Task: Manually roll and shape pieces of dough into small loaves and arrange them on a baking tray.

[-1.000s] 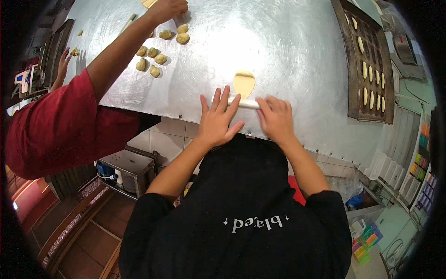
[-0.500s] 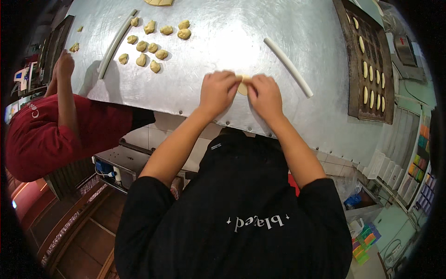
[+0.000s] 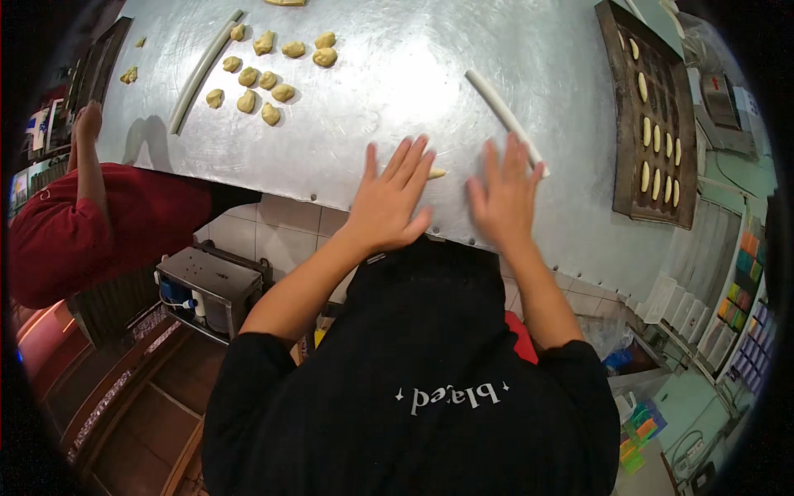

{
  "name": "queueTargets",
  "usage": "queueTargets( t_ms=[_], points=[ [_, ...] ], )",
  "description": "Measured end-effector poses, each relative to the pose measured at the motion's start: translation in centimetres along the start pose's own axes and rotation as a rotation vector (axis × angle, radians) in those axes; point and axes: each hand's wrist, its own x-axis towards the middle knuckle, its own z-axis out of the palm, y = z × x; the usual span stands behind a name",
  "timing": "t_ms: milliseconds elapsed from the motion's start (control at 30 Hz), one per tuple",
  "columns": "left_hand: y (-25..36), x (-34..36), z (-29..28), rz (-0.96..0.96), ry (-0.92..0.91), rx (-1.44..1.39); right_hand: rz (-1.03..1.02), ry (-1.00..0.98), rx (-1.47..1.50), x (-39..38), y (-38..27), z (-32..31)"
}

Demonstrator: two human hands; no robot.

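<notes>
A small rolled piece of pale dough (image 3: 437, 173) lies on the metal table, its tip showing beside the fingers of my left hand (image 3: 387, 194). That hand is flat with fingers outstretched, covering the rest of the piece. My right hand (image 3: 506, 194) is open too, a little apart from the dough. Its fingertips come up to the lower end of a white rolling pin (image 3: 496, 106) and hide part of it. Whether they touch it I cannot tell.
Several yellowish dough lumps (image 3: 267, 80) sit at the table's upper left, beside another white rod (image 3: 198, 78). A dark baking tray (image 3: 672, 91) with several slender dough pieces stands at the right. A co-worker in a red shirt (image 3: 124, 219) is at my left.
My hands have let go of the flat dough piece, which is now rolled up on the table. Both hands have spread open, the right moving farther right. The co-worker has shifted left.
</notes>
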Motion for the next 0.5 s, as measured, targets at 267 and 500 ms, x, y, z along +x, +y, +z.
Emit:
queueTargets(
  t_ms=[267,500],
  points=[
    [2.3,-0.9,4.8,-0.058,-0.11,0.026,0.332,0.129,-0.188,4.1,9.9,0.3],
    [-4.3,15.6,3.3,0.019,-0.043,-0.022,0.176,0.387,-0.08,4.5,4.9,-1.9]
  ],
)
